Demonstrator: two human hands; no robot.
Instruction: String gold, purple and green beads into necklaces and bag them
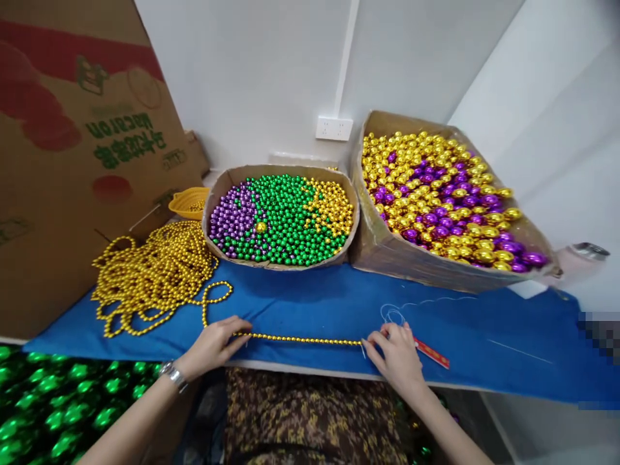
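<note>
A string of small gold beads [300, 338] lies stretched straight along the near edge of the blue-covered table [314, 300]. My left hand [216, 343] pinches its left end, where it leads back to a big heap of gold bead strands [155, 274]. My right hand [397, 352] pinches the right end, close to a thin needle [363, 350]. Loose white thread [394, 314] curls just beyond that hand. A red strip [433, 352] pokes out to its right.
A round cardboard tray [281, 219] holds purple, green and gold beads. A tilted carton [436, 200] holds larger gold and purple beads. A yellow basket [190, 201] and a large cardboard box [72, 161] stand left. Green beads [58, 400] lie lower left.
</note>
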